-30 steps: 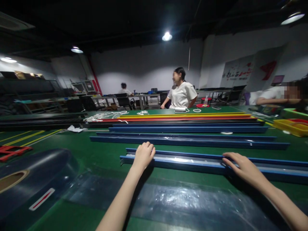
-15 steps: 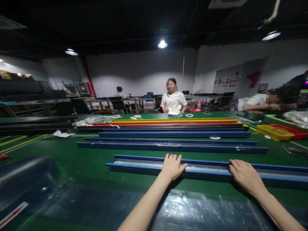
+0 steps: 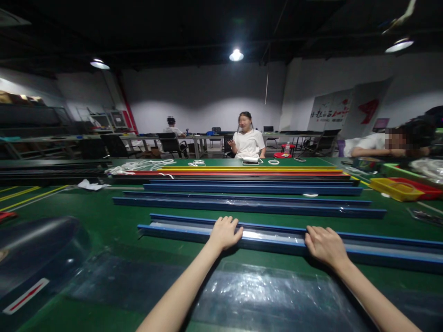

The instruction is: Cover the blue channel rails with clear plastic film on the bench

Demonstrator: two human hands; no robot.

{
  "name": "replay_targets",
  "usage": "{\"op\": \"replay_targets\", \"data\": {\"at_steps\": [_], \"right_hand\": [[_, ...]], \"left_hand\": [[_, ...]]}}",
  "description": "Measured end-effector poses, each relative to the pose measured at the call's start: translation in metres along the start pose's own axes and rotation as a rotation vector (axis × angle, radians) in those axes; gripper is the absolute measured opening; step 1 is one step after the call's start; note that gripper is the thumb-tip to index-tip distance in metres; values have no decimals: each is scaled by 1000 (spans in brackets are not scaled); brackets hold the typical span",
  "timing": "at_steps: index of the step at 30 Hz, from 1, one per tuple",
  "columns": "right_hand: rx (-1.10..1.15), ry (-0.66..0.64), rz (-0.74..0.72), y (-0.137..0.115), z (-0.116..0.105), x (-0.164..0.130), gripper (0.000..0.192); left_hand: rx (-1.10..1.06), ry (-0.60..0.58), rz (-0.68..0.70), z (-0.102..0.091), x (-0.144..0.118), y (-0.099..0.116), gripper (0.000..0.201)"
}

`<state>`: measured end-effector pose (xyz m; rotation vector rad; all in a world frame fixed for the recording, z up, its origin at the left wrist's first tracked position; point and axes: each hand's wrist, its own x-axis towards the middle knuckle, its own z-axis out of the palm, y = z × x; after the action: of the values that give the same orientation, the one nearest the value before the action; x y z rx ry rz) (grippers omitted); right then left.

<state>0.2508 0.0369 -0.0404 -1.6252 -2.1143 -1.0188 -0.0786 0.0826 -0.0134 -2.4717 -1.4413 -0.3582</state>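
A long blue channel strip (image 3: pixel 277 240) lies across the green table (image 3: pixel 114 221) right in front of me. My left hand (image 3: pixel 224 233) rests on its near edge, fingers curled over the rim. My right hand (image 3: pixel 323 244) presses on the same strip further right, fingers bent over its top. A clear plastic film (image 3: pixel 263 295) is spread on the table between my arms, below the strip.
More blue strips (image 3: pixel 249 205), then black, red and yellow ones (image 3: pixel 249 171), lie parallel further back. A big roll of film (image 3: pixel 34 258) sits at the near left. Yellow and red trays (image 3: pixel 398 189) stand at the right. One person sits across the table; another leans at the right.
My left hand slid right along the strip, then a little back left. My right hand shifted left. The view swung slightly.
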Motion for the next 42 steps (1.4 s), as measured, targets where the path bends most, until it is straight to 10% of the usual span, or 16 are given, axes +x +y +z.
{"op": "replay_targets", "data": {"at_steps": [12,20,26,42], "right_hand": [[245,-101,-105,-114,-31,68,33],[218,-103,-118,-65,-5,45,37],[302,-105,-29,-17,23,31,39],[297,-141,76,-11,54,67,39]], "left_hand": [[104,19,22,-3,-53,-145,38],[103,36,-38,6,-77,-223,47],[93,28,-108,8,-76,-235,50],[174,105,-191,2,-55,-222,48]]}}
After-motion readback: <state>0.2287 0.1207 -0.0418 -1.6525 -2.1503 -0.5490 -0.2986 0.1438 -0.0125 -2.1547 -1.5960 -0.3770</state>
